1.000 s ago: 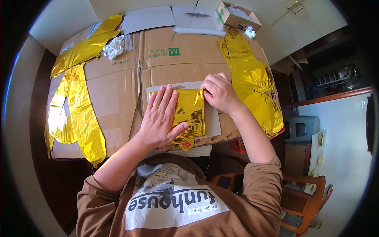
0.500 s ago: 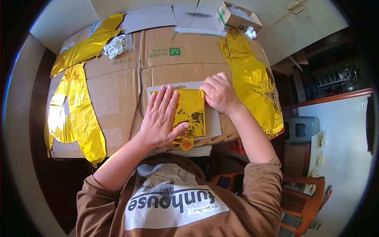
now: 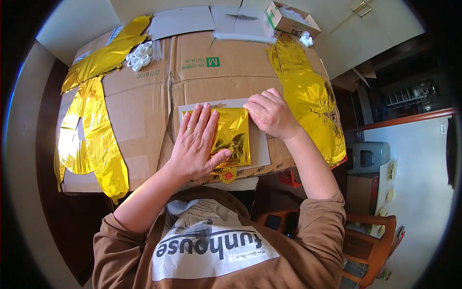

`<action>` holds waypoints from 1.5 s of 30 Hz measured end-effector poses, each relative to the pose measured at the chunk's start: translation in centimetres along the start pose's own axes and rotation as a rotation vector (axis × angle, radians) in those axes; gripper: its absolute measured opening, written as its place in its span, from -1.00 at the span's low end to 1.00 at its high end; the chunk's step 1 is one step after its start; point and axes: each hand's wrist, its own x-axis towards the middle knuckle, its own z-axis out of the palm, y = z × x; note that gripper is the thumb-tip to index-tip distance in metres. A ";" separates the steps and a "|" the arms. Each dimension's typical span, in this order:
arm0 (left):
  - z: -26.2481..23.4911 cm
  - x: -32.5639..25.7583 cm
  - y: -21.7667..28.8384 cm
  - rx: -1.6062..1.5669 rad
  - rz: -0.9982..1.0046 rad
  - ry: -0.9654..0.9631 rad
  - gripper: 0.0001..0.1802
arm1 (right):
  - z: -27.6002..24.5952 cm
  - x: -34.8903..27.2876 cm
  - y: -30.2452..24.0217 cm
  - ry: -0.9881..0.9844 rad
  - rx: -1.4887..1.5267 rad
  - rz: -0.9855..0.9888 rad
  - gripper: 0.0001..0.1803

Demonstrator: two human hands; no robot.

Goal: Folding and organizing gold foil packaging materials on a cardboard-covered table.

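A gold foil balloon (image 3: pixel 232 137), folded into a flat rectangle, lies on a light grey card (image 3: pixel 262 149) with a hanging slot at its far edge. My left hand (image 3: pixel 197 142) is spread flat over the left part of the foil, fingers pointing away from me. At the foil's far right corner my right hand (image 3: pixel 270 113) is closed, its thumb and curled fingers pinching at the corner; the fingertips are partly hidden. A small round gold tab with a red mark (image 3: pixel 228 175) sticks out below the near edge of the foil.
Flattened cardboard (image 3: pixel 130 106) covers the table. Unfolded gold foil balloons lie at the left (image 3: pixel 91 137), far left (image 3: pixel 108 53) and right (image 3: pixel 308 101). White ribbon coils (image 3: pixel 139 57), grey cards (image 3: pixel 183 22) and an open carton (image 3: pixel 292 20) sit along the back. A wooden chair (image 3: pixel 378 241) stands at lower right.
My right hand has shifted slightly to the right and toward me at the foil's corner. The left hand stays flat in the same place.
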 end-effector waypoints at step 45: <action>0.0 0.0 0.0 0.019 -0.012 -0.020 0.04 | -0.3 1.0 1.1 -0.133 0.176 0.060 -0.79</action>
